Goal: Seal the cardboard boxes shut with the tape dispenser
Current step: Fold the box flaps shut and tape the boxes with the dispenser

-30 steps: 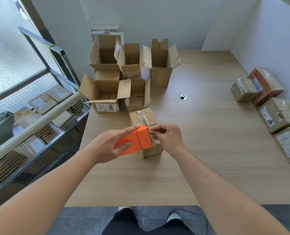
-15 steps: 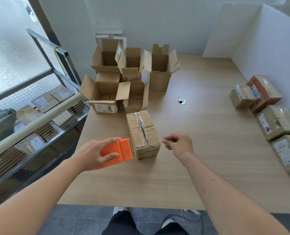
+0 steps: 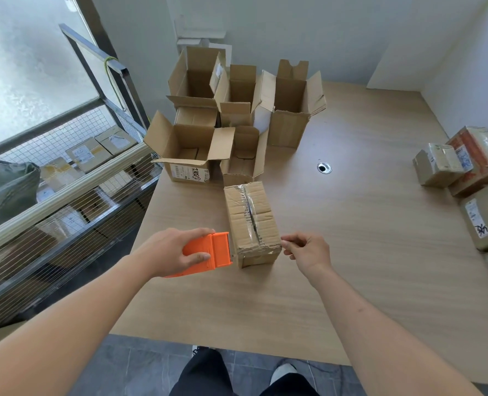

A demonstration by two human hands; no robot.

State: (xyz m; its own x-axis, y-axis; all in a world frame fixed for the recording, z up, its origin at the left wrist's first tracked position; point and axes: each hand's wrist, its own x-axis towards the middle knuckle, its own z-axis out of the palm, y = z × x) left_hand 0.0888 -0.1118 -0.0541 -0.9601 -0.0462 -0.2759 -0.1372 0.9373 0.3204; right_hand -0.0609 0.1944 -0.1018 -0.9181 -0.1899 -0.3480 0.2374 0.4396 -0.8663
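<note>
A closed cardboard box (image 3: 250,215) lies lengthwise on the wooden table (image 3: 351,252), with clear tape along its top seam. My left hand (image 3: 170,252) grips the orange tape dispenser (image 3: 208,254), whose front end sits against the box's near left corner. My right hand (image 3: 307,251) is at the box's near right corner, fingers curled, fingertips touching the cardboard edge; whether it pinches tape there I cannot make out.
Several open cardboard boxes (image 3: 191,147) stand at the back left of the table. Sealed parcels (image 3: 463,161) line the right edge by the wall. A wire cart (image 3: 65,190) with parcels stands left of the table. A cable hole (image 3: 324,168) is mid-table.
The dispenser came off the box top and dropped to its near left corner. My right hand let go, drew back, then moved in to the box's near right corner.
</note>
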